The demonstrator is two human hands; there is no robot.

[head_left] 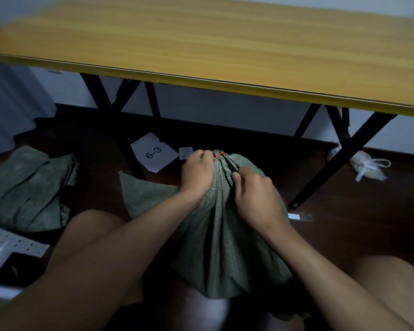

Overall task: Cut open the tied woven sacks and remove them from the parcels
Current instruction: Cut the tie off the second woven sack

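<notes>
A green woven sack (225, 240) stands on the dark floor between my knees, its gathered neck bound with a red tie (220, 154). My left hand (197, 172) grips the neck just left of the tie. My right hand (255, 195) holds a dark, narrow tool (231, 166) whose tip points up along the neck toward the tie. What kind of tool it is cannot be made out. The sack's contents are hidden.
A yellow wooden folding table (225, 77) with black legs stands just beyond the sack. An empty green sack (26, 187) lies at the left. A paper marked 6-3 (153, 152) and a white plastic bag (366, 166) lie on the floor. White perforated packaging (7, 244) sits at lower left.
</notes>
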